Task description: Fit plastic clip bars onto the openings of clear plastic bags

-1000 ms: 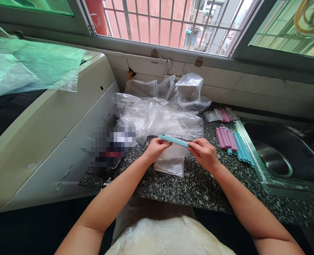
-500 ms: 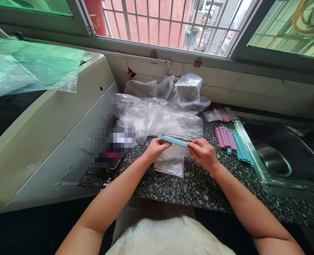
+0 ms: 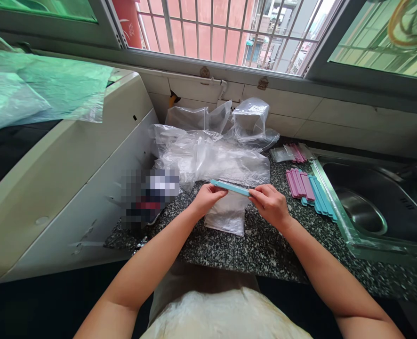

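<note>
Both hands hold a blue sealing clip (image 3: 230, 187) across the top of a small clear bag (image 3: 227, 213) above the speckled table (image 3: 265, 245): left hand (image 3: 205, 197) fingers pinch its left end, right hand (image 3: 270, 203) fingers its right. Crumpled plastic bags (image 3: 212, 150) crowd behind; pink and blue clips (image 3: 309, 187) lie beside the sink (image 3: 371, 207)
</note>
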Demonstrator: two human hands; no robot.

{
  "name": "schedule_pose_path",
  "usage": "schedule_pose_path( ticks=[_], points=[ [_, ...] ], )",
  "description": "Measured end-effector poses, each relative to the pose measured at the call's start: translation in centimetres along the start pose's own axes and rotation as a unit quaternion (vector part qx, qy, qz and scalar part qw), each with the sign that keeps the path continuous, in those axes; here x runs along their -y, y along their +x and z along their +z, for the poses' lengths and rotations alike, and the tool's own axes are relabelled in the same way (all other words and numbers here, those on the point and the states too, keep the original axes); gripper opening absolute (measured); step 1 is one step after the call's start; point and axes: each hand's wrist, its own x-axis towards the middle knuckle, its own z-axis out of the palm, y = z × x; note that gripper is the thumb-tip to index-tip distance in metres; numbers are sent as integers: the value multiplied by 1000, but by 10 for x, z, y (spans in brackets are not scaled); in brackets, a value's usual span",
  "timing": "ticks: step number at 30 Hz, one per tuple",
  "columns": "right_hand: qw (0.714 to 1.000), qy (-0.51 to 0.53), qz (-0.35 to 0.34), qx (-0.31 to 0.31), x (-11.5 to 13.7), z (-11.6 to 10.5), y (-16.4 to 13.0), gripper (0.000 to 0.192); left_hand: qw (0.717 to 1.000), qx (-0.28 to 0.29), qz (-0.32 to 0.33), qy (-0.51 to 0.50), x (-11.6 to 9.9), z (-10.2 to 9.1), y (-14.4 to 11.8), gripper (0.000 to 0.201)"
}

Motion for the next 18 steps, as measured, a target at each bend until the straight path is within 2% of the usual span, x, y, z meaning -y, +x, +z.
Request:
schedule_pose_path(
  ticks=[12,18],
  points=[
    [1000,-19,-5,-3,2,0,1,17,1000,15,0,10,-6,0,-4,29],
    [998,-64,-14,-10,4,-1,1,16,1000,9,18,17,-12,0,-6,36]
  ],
)
